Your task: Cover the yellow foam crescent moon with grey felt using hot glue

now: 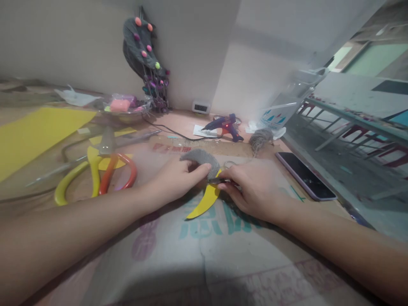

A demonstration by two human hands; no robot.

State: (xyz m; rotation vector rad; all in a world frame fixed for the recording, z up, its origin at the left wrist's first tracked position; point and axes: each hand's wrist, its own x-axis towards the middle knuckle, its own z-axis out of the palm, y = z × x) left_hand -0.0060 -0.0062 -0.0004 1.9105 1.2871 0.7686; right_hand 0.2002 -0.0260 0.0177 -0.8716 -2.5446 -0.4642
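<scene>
A crescent-shaped yellow piece [206, 199] is held up between my hands, its upper part wrapped in grey yarn [200, 156]. My left hand [178, 176] is closed on the grey-wrapped end, with the thumb pressed over its front. Beside the edge of the wrapping, my right hand [251, 187] pinches a dark grey strand that looks like yarn and lies across the yellow part. The lower yellow tip points down to the left and is bare. A ball of grey yarn [260, 140] lies behind my right hand.
Large scissors [95, 178] with yellow and orange handles lie left. A glue gun [225, 126] with a lit red light stands at the back, and a phone [306, 176] lies right. A grey crescent with pompoms [140, 42] leans on the wall. Yellow sheets [38, 131] lie far left.
</scene>
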